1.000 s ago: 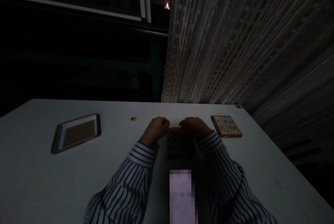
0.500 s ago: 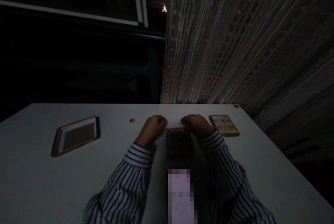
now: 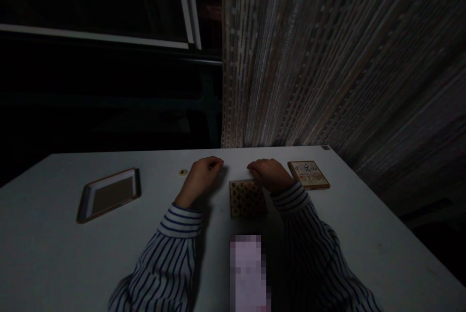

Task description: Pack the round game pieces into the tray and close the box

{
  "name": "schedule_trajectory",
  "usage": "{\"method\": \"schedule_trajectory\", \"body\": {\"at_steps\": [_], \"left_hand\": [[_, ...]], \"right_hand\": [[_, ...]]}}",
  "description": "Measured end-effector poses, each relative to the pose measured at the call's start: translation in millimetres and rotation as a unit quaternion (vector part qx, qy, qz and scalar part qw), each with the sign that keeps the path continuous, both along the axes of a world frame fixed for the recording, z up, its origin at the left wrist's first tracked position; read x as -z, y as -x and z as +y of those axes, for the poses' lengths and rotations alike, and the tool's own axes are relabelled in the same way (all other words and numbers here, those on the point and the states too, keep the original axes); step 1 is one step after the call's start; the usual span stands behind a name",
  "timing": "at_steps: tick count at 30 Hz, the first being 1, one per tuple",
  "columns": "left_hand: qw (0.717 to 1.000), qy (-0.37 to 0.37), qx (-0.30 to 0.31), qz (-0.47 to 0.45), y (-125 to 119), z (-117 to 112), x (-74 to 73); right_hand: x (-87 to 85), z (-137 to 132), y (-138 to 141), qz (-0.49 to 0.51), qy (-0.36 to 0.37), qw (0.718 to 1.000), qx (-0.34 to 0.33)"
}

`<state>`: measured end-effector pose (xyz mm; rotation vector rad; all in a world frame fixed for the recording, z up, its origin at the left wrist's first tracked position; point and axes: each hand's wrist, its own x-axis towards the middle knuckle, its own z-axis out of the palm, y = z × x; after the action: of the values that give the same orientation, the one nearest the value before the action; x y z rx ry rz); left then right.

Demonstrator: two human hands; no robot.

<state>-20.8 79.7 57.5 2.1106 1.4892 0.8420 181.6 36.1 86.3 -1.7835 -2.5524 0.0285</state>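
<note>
A small square wooden board (image 3: pixel 246 198) set with rows of round pieces lies on the white table (image 3: pixel 54 254) between my two striped sleeves. My left hand (image 3: pixel 202 175) rests on the table to the left of the board, fingers curled under; what they hold, if anything, is hidden. My right hand (image 3: pixel 267 174) sits at the board's far right corner, fingers curled down at its edge. A single round piece (image 3: pixel 183 172) lies loose on the table just left of my left hand.
An open shallow box tray (image 3: pixel 109 194) with a brown rim lies at the left. A printed box lid (image 3: pixel 308 174) lies at the right, close to my right hand. A beaded curtain hangs behind the table; the scene is dim.
My left hand has slid left, away from the board, toward the loose round piece. My right hand has stayed at the board's far corner. The board shows more fully now.
</note>
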Motion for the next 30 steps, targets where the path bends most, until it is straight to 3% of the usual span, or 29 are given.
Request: {"method": "schedule_trajectory", "body": {"at_steps": [9, 15, 22, 30], "left_hand": [[0.999, -0.042, -0.012, -0.012, 4, -20, -21.7], [0.997, -0.061, -0.042, -0.022, 19, -27, -25.2], [0.988, -0.071, -0.124, -0.052, 53, -28, -18.1], [0.977, -0.054, -0.195, -0.061, 88, -36, 6.2]], "right_hand": [[-4.3, -6, -2, 0.028, -0.031, 0.999, -0.002], [-4.4, -6, -2, 0.031, -0.041, 0.999, -0.009], [-3.0, -7, 3, 0.021, -0.037, 0.999, -0.01], [2.6, -7, 7, 0.051, -0.052, 0.997, -0.01]]}}
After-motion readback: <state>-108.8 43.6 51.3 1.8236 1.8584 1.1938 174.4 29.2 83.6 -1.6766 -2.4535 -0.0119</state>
